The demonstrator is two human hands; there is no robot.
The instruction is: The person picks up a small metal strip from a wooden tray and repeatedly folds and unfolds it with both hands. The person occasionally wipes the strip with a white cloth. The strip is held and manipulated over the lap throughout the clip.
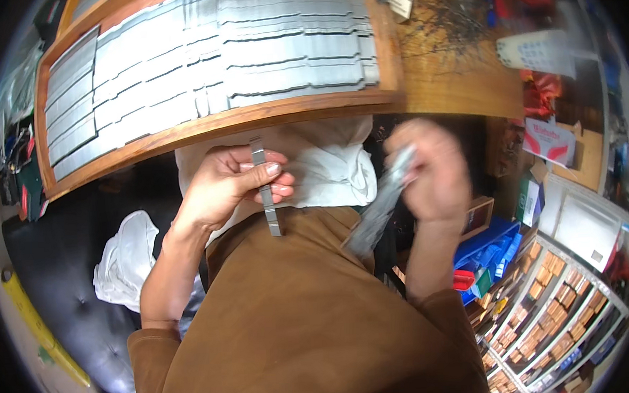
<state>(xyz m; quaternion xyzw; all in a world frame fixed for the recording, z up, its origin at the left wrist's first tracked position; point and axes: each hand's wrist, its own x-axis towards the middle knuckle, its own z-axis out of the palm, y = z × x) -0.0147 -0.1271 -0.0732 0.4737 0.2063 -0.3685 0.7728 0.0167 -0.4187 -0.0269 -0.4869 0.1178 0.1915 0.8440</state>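
Note:
My left hand pinches a narrow grey metal strip between thumb and fingers. The strip stands nearly upright in front of my body and shows short segments along its length. Off to the right, my right hand is smeared by motion, its fingers closed round a crumpled grey cloth that hangs down toward my lap. The two hands are well apart. Ahead of them, a wooden-framed tray holds rows of flat silvery metal strips. A white cloth lies over my lap beneath the tray's near edge.
Dark thin scraps lie on the wooden tabletop, near a whitish cup. At the right are a blue bin and a rack of small copper-coloured blocks. A white bag rests on the black seat.

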